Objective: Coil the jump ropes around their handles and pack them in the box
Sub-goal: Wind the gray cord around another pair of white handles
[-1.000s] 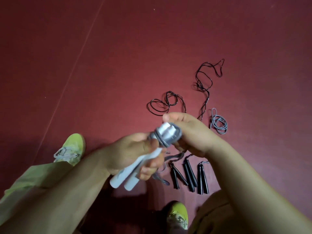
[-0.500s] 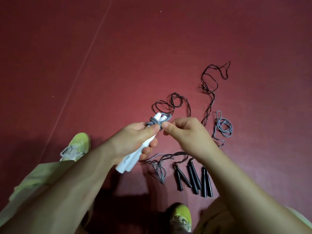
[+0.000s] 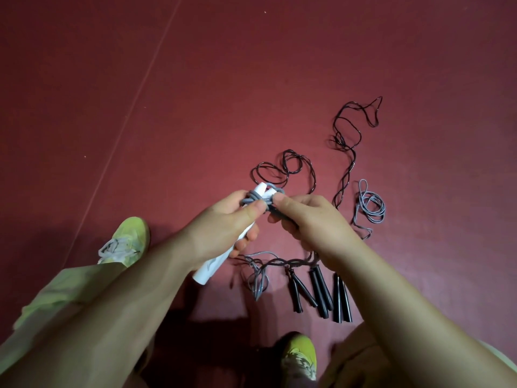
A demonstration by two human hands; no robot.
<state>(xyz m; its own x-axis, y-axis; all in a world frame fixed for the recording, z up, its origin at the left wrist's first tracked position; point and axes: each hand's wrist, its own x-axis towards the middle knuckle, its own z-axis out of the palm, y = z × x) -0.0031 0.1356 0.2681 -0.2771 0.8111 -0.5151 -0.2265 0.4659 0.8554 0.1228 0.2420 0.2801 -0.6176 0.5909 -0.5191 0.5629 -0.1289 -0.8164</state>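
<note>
The left hand [image 3: 223, 228] grips 2 white handles [image 3: 221, 261]; right-hand fingers [image 3: 282, 204] pinch the grey rope [image 3: 253, 198] coiled there. 3 black ropes [image 3: 319, 292] lie uncoiled on the floor [image 3: 140, 107]. No box visible.

Dim, warm indoor light over a dark red floor [image 3: 195, 93], brightest in a soft patch near the middle and fading to deep shade toward the top corners and left edge. Light apparently from above and slightly ahead, with a broad dark shadow pooled at the bottom centre between two yellow-green shoes [image 3: 126, 239]. No glare or hard highlights. Fairly sharp at the centre, softer and slightly smeared on the forearms at the lower edges. Wide-angle stretching at the borders, bending a faint floor line [image 3: 134, 102] and swelling the near arms. Mild grain and muted colour throughout.
</note>
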